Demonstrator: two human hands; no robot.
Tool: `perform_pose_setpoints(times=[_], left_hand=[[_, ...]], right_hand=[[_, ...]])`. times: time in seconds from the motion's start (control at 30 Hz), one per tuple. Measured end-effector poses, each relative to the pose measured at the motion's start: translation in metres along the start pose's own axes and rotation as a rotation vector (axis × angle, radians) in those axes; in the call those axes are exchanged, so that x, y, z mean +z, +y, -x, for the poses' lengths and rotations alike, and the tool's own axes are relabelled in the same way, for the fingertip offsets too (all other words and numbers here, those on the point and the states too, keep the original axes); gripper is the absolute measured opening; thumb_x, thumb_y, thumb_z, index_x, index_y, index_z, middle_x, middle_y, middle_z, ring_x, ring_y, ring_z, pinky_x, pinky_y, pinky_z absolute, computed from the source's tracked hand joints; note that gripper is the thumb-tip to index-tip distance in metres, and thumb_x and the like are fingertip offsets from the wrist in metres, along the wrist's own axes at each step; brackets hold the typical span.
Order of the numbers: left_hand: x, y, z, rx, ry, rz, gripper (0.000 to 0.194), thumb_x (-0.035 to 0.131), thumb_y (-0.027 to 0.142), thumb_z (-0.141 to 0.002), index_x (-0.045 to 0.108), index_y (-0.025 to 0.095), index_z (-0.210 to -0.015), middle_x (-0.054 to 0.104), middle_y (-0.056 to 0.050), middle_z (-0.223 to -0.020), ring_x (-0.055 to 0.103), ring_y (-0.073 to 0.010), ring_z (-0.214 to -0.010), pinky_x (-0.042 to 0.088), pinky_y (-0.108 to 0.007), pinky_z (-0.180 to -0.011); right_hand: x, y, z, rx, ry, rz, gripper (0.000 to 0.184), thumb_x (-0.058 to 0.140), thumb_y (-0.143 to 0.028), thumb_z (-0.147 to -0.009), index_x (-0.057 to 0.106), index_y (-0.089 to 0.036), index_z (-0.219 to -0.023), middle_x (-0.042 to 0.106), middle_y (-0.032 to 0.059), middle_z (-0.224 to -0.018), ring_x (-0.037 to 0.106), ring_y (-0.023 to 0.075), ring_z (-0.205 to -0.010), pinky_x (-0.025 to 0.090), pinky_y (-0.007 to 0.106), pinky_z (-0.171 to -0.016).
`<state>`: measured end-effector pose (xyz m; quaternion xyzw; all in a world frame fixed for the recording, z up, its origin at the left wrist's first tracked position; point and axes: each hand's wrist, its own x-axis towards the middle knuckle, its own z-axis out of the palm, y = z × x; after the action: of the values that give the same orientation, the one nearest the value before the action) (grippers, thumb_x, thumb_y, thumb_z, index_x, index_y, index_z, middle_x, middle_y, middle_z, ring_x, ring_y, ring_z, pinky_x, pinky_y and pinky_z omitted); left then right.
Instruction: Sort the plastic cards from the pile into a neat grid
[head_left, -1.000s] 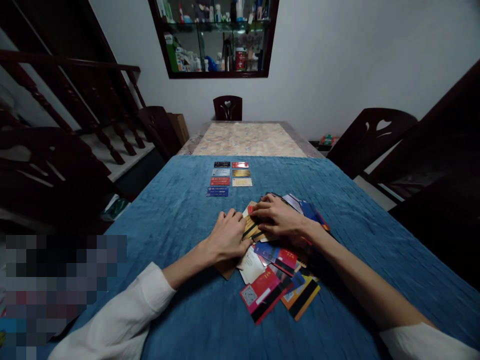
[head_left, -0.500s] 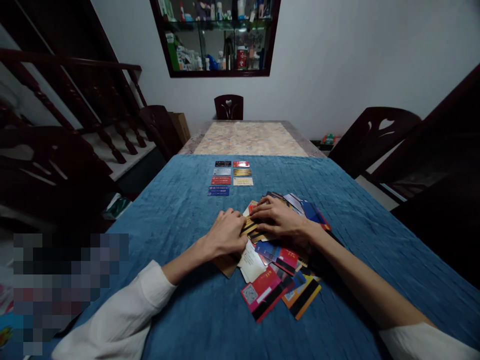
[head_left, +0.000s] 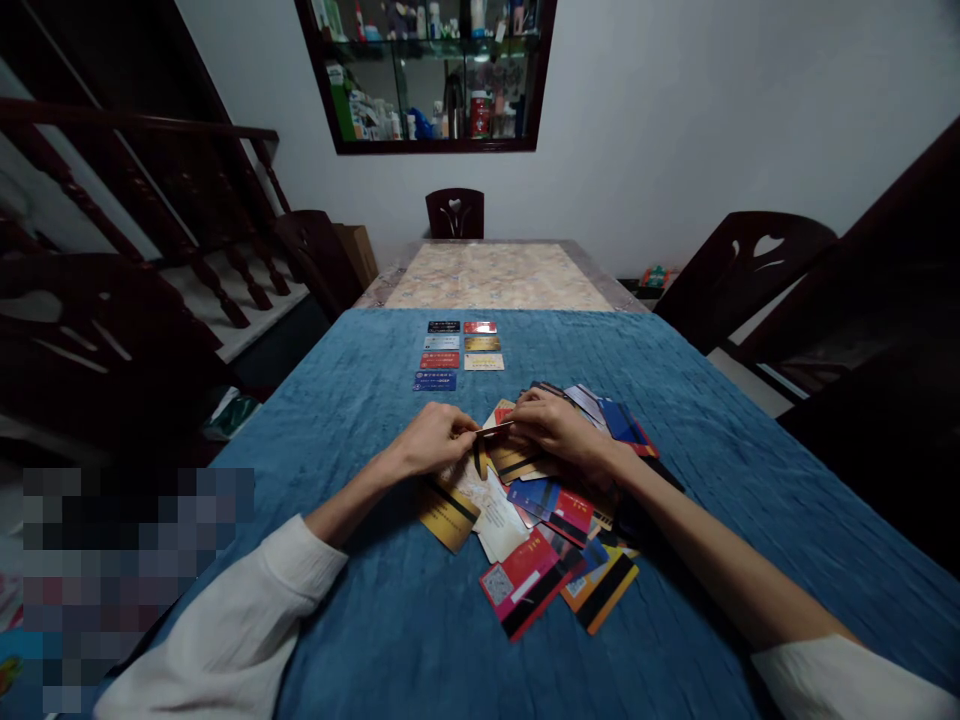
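The person's left hand (head_left: pixel 439 440) and right hand (head_left: pixel 551 425) met above the near part of the surface, and both were closed in a pinch on a thin rectangular card (head_left: pixel 493 430). The left fingers gripped its left end and the right fingers its right end. It was turned nearly edge-on, so its printed face could not be made out.

Under and around the hands spread a loose, overlapping pile of cards. A gold card with a dark stripe (head_left: pixel 448 515) lay at its left edge, below the left hand. Toward the person lay a pink-red card with a square code (head_left: pixel 504 582) and, just beside it, an orange-yellow card with a broad black stripe (head_left: pixel 606 592).

Beyond the pile, well apart from it, seven cards lay flat in two columns. The left column ran from a black card (head_left: pixel 444 327) through a pale blue card (head_left: pixel 441 343) and a red card (head_left: pixel 439 360) to a deep blue card (head_left: pixel 435 381). The right held a shiny red card (head_left: pixel 480 327), a gold-brown card (head_left: pixel 482 343) and a cream card (head_left: pixel 484 362). All rested on a wrinkled blue cloth (head_left: pixel 345 430) over the surface (head_left: pixel 495 275), whose far end showed a beige pattern.
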<state>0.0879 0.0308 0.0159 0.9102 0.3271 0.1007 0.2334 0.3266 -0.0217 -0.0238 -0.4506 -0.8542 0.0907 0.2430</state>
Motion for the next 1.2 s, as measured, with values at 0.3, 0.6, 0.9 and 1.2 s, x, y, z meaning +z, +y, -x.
perform_pose_setpoints(times=[0.3,0.6,0.9,1.2], left_hand=[[0.004,-0.017,-0.006,0.004,0.059,0.018,0.037,0.049,0.011,-0.078,0.08,0.015,-0.098,0.079,-0.004,-0.091,0.069,-0.0168,-0.081,0.048,-0.024,-0.075],[0.01,-0.025,-0.008,0.013,0.108,0.012,0.037,0.05,0.008,-0.078,0.079,0.016,-0.1,0.079,-0.003,-0.096,0.069,-0.0172,-0.087,0.049,-0.024,-0.08],[0.012,-0.025,-0.009,-0.01,0.166,-0.024,0.036,0.053,0.01,-0.08,0.078,0.018,-0.103,0.079,-0.005,-0.1,0.071,-0.0185,-0.088,0.051,-0.026,-0.082],[0.011,-0.026,-0.012,-0.057,0.228,-0.017,0.032,0.055,0.009,-0.08,0.079,0.017,-0.1,0.079,-0.006,-0.097,0.071,-0.0195,-0.088,0.053,-0.028,-0.085]], right_hand=[[0.012,0.002,-0.001,0.112,0.102,0.015,0.025,0.05,-0.019,-0.094,0.072,-0.019,-0.109,0.066,0.008,-0.086,0.056,0.0199,-0.084,0.044,0.03,-0.073],[0.021,0.007,0.001,0.13,0.166,0.103,0.037,0.05,-0.017,-0.093,0.064,-0.021,-0.127,0.065,0.0086,-0.093,0.057,0.0207,-0.085,0.046,0.032,-0.078],[0.024,0.003,0.0,0.09,0.175,0.228,0.037,0.052,-0.02,-0.096,0.06,-0.02,-0.131,0.068,0.0099,-0.097,0.056,0.0217,-0.086,0.041,0.032,-0.075],[0.022,-0.008,-0.004,0.023,0.158,0.368,0.036,0.063,-0.028,-0.091,0.061,-0.018,-0.126,0.068,0.0121,-0.113,0.051,0.0265,-0.1,0.037,0.038,-0.083]])
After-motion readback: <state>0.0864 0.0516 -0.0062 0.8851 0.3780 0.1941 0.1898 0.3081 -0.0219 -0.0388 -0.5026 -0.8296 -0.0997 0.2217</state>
